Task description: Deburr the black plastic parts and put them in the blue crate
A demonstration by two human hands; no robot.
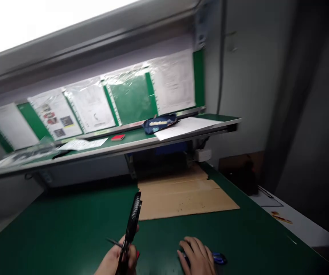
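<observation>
Black ribbed part is clamped in left hand, long axis near upright, top tilted right. Right hand is laid over blue-handled item on green table; grip cannot be told.

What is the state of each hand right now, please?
Left hand: closed on a black ribbed tool, held upright.
Right hand: resting on a blue-and-dark object; grip cannot be told.

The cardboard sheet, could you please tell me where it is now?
Head view: the cardboard sheet lies flat on the green table, right of centre, below the shelf, just beyond the black tool in the left hand.
</observation>
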